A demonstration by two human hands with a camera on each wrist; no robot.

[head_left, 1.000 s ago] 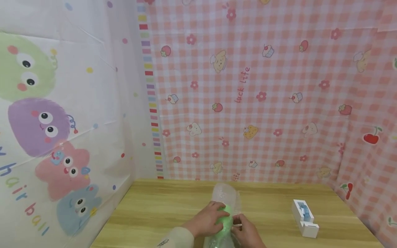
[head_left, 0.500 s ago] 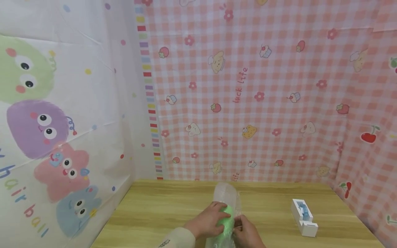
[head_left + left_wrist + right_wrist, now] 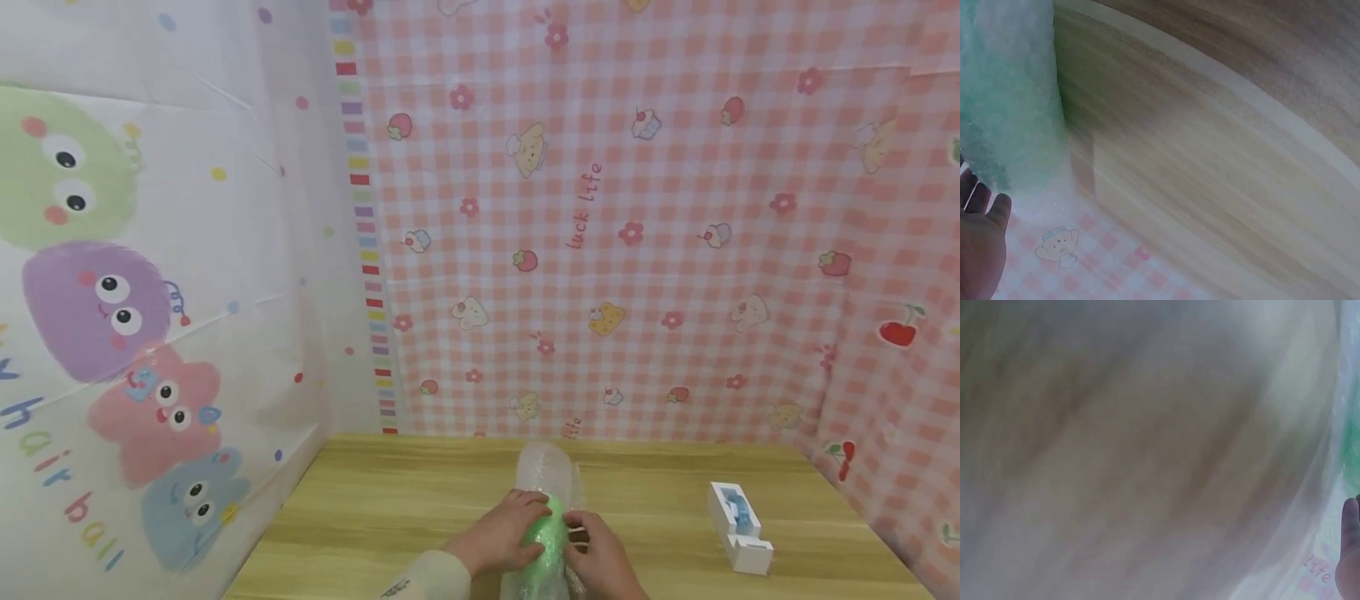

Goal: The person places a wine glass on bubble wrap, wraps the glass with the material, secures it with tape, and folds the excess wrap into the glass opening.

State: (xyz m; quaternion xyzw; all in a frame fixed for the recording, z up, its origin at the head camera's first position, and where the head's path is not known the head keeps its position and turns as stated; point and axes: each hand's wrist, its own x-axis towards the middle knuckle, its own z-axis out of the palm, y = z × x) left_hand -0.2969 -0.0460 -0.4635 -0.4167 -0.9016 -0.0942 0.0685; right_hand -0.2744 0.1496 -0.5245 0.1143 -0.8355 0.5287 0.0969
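A green object (image 3: 547, 546) lies on the table inside clear bubble wrap (image 3: 544, 468), forming a long rounded bundle. Across its left side, my left hand (image 3: 498, 529) holds the bundle, fingers curved over the top and thumb nearer me. My right hand (image 3: 600, 554) is at the bundle's right side, its thumb and fingers at the loose edge of the wrap. In the left wrist view, fingertips (image 3: 1001, 206) touch the wrapped green bundle (image 3: 1013, 106). Only part of the right hand (image 3: 1349, 550) shows in the right wrist view, beside the wrap. What the green object is, I cannot tell.
A white tape dispenser (image 3: 738, 529) with a blue roll stands at the right of the wooden table (image 3: 375, 508). Behind the table hangs a pink checked cloth (image 3: 675, 275), and a white printed sheet (image 3: 247, 333) covers the left side.
The right thumb and fingers, which held a whitish edge close together beside the bundle, now stand slightly apart there. My left hand stays on the bundle. The tape dispenser has not moved.
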